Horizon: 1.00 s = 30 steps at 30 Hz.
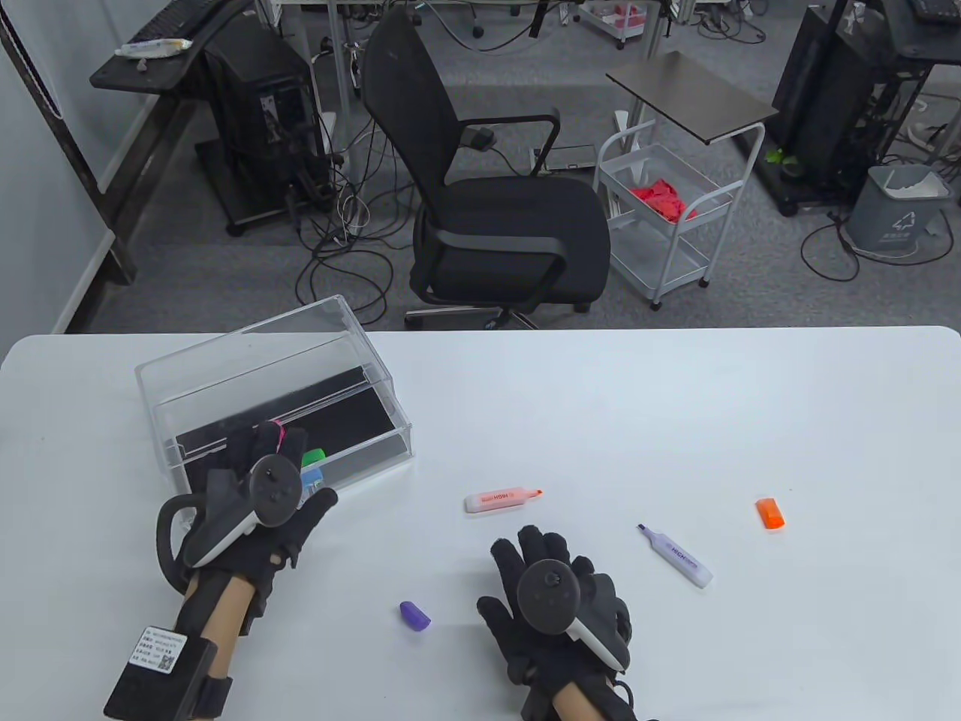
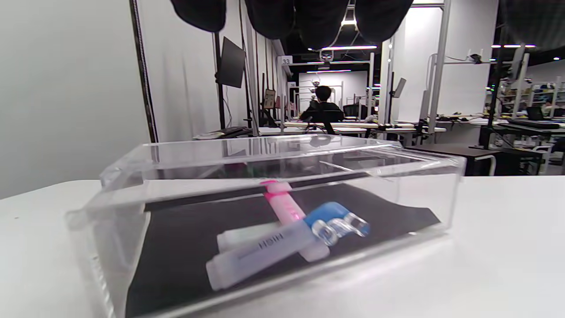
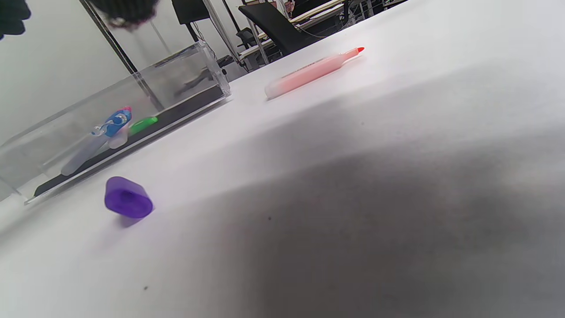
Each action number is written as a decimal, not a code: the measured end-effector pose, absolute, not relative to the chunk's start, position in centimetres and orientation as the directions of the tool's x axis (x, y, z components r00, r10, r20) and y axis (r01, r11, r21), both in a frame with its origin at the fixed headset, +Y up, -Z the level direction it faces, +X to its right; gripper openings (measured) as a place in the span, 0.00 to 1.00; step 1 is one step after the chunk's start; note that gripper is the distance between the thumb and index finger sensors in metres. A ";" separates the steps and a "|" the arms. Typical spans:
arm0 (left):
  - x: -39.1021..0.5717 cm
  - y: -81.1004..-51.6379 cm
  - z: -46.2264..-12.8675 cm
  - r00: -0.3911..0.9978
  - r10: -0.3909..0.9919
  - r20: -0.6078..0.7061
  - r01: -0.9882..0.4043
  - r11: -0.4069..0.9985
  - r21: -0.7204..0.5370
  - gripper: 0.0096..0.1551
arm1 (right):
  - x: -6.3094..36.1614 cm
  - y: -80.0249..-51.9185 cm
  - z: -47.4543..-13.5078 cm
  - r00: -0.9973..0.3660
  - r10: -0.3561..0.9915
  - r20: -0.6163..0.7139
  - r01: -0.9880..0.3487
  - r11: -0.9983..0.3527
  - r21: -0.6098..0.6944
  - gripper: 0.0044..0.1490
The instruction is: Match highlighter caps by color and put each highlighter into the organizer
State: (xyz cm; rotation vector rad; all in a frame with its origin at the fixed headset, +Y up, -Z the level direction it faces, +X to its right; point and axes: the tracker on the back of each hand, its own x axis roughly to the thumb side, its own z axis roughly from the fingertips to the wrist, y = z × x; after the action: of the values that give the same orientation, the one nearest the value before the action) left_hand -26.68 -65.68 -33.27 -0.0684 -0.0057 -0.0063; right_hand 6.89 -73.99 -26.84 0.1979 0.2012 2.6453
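— Where do the highlighters lie?

— Three sit capped inside the clear acrylic organizer box (image 1: pixel 225 375) with a black floor, at the table's left: a blue-capped highlighter (image 2: pixel 269 247) lies across a pink-capped highlighter (image 2: pixel 282 203), and a green-capped highlighter (image 3: pixel 143 125) rests beside them. Out on the white table (image 1: pixel 676 413), an uncapped pale-orange highlighter (image 1: pixel 501 499) lies near the middle, and an uncapped lilac highlighter (image 1: pixel 676 556) lies to its right.

— And the loose caps?

— The purple cap (image 1: pixel 414 615) rests just left of the right hand; the orange cap (image 1: pixel 770 514) lies far right, well apart from both pens.

— The hands?

— The left hand (image 1: pixel 255 511) hovers at the box's near edge, fingers extended over it, holding nothing. The right hand (image 1: pixel 552 593) is spread flat over the table between the purple cap and the lilac pen, gripping nothing.
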 end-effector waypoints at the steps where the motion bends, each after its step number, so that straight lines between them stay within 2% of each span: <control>1: -26.4 -65.9 -32.7 1.000 0.008 0.012 -0.007 0.998 -0.065 0.54 | 6.9 -74.1 -26.8 -0.877 0.469 0.103 -0.448 -0.876 0.178 0.46; 8: -25.0 -67.0 -28.9 0.998 0.053 0.040 -0.048 0.994 -0.102 0.55 | 6.8 -74.3 -26.9 -0.886 0.449 0.117 -0.424 -0.886 0.187 0.46; 14: -25.0 -67.1 -26.9 0.993 0.110 0.040 -0.105 0.990 -0.095 0.54 | 6.8 -74.5 -27.0 -0.891 0.439 0.115 -0.413 -0.889 0.196 0.46; 24: -25.5 -69.7 -25.8 0.988 0.155 -0.003 -0.154 0.980 -0.128 0.54 | 6.8 -74.6 -27.1 -0.886 0.446 0.127 -0.420 -0.888 0.188 0.47; 30: -26.2 -70.2 -24.6 0.987 0.157 -0.007 -0.158 0.984 -0.083 0.55 | 6.9 -74.1 -27.3 -0.880 0.462 0.110 -0.441 -0.881 0.170 0.47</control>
State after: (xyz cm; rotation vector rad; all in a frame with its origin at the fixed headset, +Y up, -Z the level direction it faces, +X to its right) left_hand -26.18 -70.16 -24.62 -0.0838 0.0008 0.1584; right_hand 6.93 -74.09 -27.33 0.2022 0.1930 2.6557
